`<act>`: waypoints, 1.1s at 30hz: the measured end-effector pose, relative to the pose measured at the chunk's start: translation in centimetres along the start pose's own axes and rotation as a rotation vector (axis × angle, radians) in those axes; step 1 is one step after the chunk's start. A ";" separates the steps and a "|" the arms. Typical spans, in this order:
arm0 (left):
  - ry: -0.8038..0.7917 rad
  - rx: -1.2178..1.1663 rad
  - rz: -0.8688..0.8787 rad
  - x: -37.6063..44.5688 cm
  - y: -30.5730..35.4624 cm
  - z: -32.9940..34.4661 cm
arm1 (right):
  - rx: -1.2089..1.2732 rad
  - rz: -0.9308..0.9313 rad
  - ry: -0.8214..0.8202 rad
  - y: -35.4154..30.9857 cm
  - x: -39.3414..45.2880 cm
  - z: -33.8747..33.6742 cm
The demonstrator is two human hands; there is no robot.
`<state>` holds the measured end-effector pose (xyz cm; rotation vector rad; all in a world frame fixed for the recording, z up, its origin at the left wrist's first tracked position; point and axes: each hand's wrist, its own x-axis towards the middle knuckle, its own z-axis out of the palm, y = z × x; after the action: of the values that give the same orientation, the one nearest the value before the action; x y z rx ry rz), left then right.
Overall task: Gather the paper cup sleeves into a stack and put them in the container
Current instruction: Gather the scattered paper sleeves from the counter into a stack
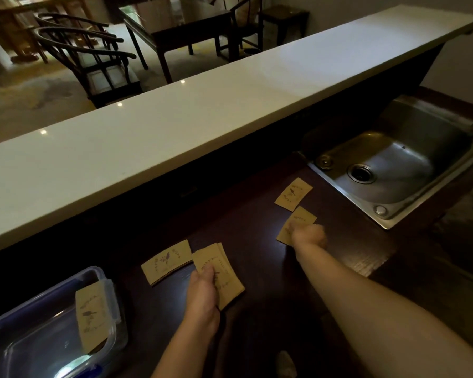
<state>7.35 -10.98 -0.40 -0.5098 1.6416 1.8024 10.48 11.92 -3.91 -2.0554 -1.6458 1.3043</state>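
Brown paper cup sleeves with a bird print lie on a dark wooden counter [257, 317]. My left hand [204, 294] grips a small stack of sleeves [224, 268], thumb on top. Just left of it another sleeve [165, 261] lies flat. My right hand [309, 236], blurred, rests on a sleeve [302, 218] further right; whether its fingers hold it is unclear. One more sleeve [294, 193] lies beyond, near the sink. A clear plastic container [19, 342] with blue clips sits at the lower left, with sleeves [92, 317] standing against its right wall.
A steel sink [393, 170] is sunk into the counter at the right. A raised white bar top [202, 115] runs along the far side. Dark chairs [93, 58] and tables stand in the room behind.
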 end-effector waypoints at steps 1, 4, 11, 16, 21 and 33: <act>0.000 0.005 0.002 -0.1 0.0 -0.1 | -0.064 0.028 -0.020 -0.2 0.0 0.3; 0.015 0.004 0.006 -0.3 0.0 -0.3 | -0.133 0.082 -0.017 -1.1 -0.5 1.1; 0.021 -0.021 0.026 -0.2 0.5 -1.1 | -0.139 0.116 0.016 -1.7 -0.2 1.3; 0.015 -0.033 0.028 -0.2 0.6 -1.1 | -0.034 0.062 0.018 -0.6 0.4 0.8; 0.002 -0.023 -0.013 0.4 0.5 -0.4 | 0.266 0.106 -0.056 0.6 1.0 -0.1; -0.145 -0.036 0.012 0.7 2.1 1.7 | 0.288 -0.349 -0.796 1.4 -7.0 -4.0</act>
<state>5.66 -9.21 0.92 -0.3766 1.5196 1.8356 14.44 6.76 1.12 -1.0569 -1.8126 2.2074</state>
